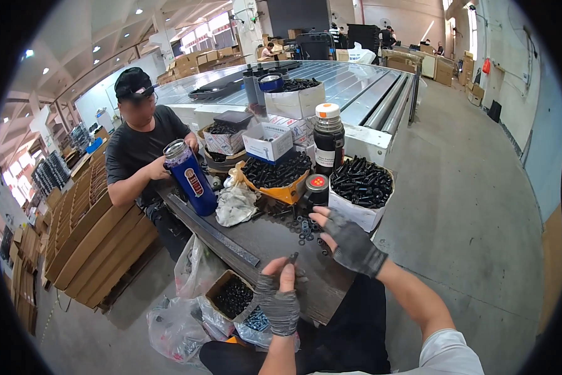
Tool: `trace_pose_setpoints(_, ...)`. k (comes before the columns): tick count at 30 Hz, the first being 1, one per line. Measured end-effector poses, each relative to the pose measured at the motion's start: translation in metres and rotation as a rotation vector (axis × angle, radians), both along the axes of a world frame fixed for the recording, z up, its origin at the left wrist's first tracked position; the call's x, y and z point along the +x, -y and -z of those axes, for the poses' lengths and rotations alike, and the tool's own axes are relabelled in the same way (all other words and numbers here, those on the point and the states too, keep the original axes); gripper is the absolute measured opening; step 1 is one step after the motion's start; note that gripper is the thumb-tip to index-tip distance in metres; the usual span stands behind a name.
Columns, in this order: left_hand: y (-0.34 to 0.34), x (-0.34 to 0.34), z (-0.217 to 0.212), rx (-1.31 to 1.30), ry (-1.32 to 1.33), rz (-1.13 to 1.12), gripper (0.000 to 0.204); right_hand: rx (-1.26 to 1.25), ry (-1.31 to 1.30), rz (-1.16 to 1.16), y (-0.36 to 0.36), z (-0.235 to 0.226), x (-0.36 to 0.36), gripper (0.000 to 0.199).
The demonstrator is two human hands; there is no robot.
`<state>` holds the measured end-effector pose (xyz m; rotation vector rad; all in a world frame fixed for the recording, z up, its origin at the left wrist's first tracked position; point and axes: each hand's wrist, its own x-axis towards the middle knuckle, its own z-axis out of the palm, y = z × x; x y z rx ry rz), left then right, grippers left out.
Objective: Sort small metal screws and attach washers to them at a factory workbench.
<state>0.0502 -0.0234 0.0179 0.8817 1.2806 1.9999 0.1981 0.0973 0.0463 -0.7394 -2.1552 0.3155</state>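
Note:
My left hand (278,299), in a grey fingerless glove, is raised over the near edge of the dark worktable (265,234). Its thumb and fingers pinch a small black bolt (293,257). My right hand (351,242), gloved the same way, hovers palm down with its fingers apart beside a scatter of dark washers (305,232). Whether a fingertip touches a washer, I cannot tell. Just beyond that hand stands a white carton (356,210) heaped with black bolts (362,181). Another heap of black bolts (276,170) fills a yellow-edged box left of it.
A dark jar (317,189) and a tall orange-capped bottle (328,140) stand behind the washers. Across the table, a person (145,134) holds a large blue flask (191,180). A crumpled white cloth (236,205) lies nearby. Below sit a box of small black parts (232,296) and plastic bags (171,328).

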Motion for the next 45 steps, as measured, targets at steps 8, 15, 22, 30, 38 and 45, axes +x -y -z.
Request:
trace_pose_setpoints(8, -0.002, -0.006, 0.005, 0.035, -0.022, -0.028, 0.019, -0.061, 0.308, -0.226, -0.039, 0.025, -0.007, 0.062)
trace_pose_setpoints(15, -0.001, -0.004, 0.012, 0.096, 0.078, -0.111, 0.019, -0.071, 0.232, -0.342, -0.002, 0.012, -0.014, 0.056)
trace_pose_setpoints(22, 0.004, -0.005, 0.008, 0.102, 0.128, -0.107, 0.021, -0.101, 0.134, 0.033, 0.02, 0.008, 0.02, 0.021)
trace_pose_setpoints(30, 0.004, -0.004, 0.01, 0.125, 0.088, -0.098, 0.02, 0.088, 0.392, 0.266, 0.04, 0.018, -0.007, 0.036)
trace_pose_setpoints(38, -0.003, -0.037, 0.017, -0.047, -0.262, 0.113, 0.018, -0.077, 0.217, 0.093, 0.035, 0.029, 0.005, 0.021)
trace_pose_setpoints(45, -0.008, -0.035, 0.011, -0.12, -0.312, 0.317, 0.02, -1.0, -0.363, -0.23, 0.034, -0.002, 0.002, 0.023)
